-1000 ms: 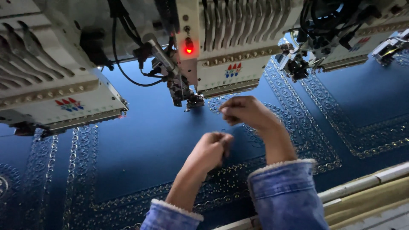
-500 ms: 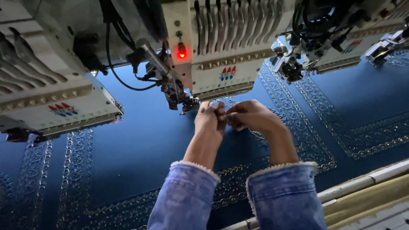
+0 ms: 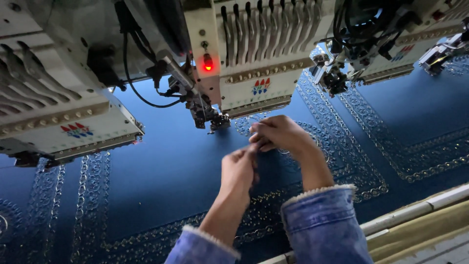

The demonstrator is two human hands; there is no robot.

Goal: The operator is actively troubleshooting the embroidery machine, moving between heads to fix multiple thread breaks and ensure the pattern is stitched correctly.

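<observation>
Blue cloth with silver chain-pattern stitching is stretched flat under a row of embroidery machine heads, and a pale frame rail runs along the near edge. The middle head has its red light lit, and its needle foot sits just above the cloth, just beside your hands.

Your right hand is pinched narrow, thumb against fingers, holding what looks like a fine thread. The thread itself is too thin to see, so I can't confirm it. Your left hand is just below it, fingertips also closed, and the two hands are touching or nearly touching. Whatever you're holding sits between the two pinches, above the cloth and right of the needle foot.

To do this step well:
- Keep the pinches close together, since a short span is easier to control.
- Keep both wrists lifted off the cloth so you don't drag the finished stitching.
- Keep your denim cuffs clear of the black cable and the needle foot.
- Treat the red light as a sign that the head may be live, and keep your fingers out from under the needle.
- Pull along the thread line, not sideways, because a fine thread snaps or puckers the cloth.
</observation>
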